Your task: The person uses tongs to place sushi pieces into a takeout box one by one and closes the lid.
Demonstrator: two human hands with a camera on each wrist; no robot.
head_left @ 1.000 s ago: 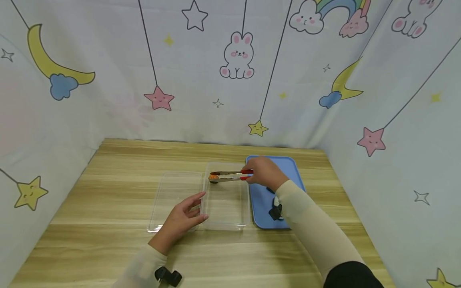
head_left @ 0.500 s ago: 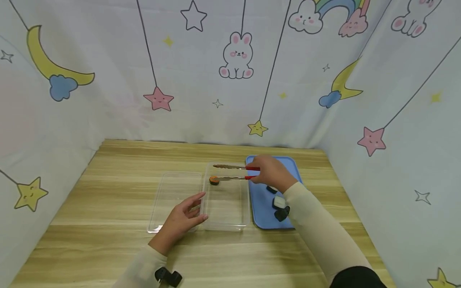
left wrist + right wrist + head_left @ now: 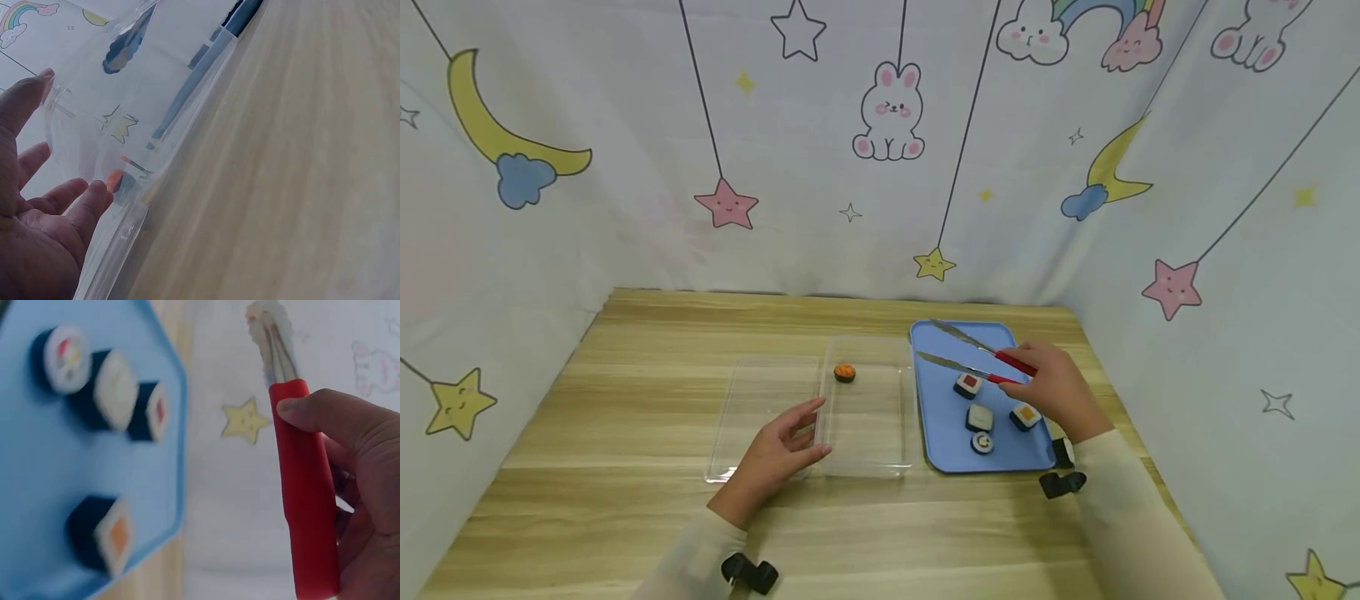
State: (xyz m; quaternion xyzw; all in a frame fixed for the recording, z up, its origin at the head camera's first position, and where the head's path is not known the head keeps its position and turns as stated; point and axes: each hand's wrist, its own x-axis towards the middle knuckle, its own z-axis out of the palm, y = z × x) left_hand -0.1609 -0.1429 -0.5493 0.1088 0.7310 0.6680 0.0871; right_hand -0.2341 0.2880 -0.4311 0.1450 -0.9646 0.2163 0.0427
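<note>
- On a wooden table stands a clear box, upright and open at the top; it is the landmark for every place below.
- Inside the box, towards its far left corner, sits one orange sushi.
- At the box's left wall is the left hand, fingers relaxed and a little spread, their tips against the plastic, gripping nothing.
- Left of the box lies a clear lid, partly behind that hand.
- Just beside the box, on its right, lies a blue tray.
- On the tray, the three pieces nearer the box are a red-centred sushi, a white sushi and a round roll; the roll appears to touch the white one. Farther right of the box is an orange-centred sushi.
- Right of the box, over the tray, the right hand grips red-handled tongs; their tips are apart, point towards the box's far side and hold nothing.
- Beyond the box hangs a white curtain printed with stars, moons and rabbits.
</note>
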